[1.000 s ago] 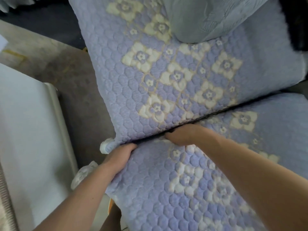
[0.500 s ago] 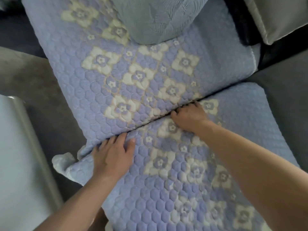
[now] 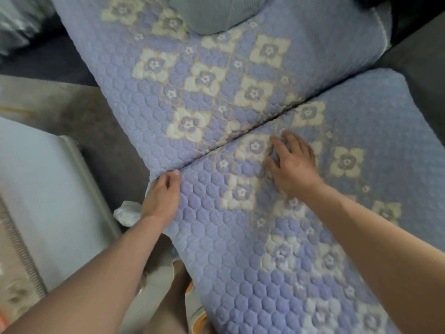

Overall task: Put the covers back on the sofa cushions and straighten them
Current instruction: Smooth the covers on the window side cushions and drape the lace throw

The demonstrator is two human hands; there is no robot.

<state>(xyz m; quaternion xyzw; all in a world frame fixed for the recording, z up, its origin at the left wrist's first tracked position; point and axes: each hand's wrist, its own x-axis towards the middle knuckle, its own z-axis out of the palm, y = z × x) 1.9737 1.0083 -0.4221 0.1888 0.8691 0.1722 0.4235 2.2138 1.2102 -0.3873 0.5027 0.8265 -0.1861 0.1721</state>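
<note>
- Right hand had drawn back from the seam — fingers spread, flat on near cushion.
- Left hand gripped its front edge, beside far cushion.

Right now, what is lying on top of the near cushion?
Both hands: the right hand spread flat, the left hand at its edge. What lies under the near cushion stays hidden.

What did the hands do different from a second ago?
The right hand came out of the gap between the two cushions and now lies spread flat on the near cushion, smoothing it. The left hand slid from the corner at the gap back along the near cushion's edge, where it now curls over the side. The far cushion and the grey pillow on it stayed put.
</note>
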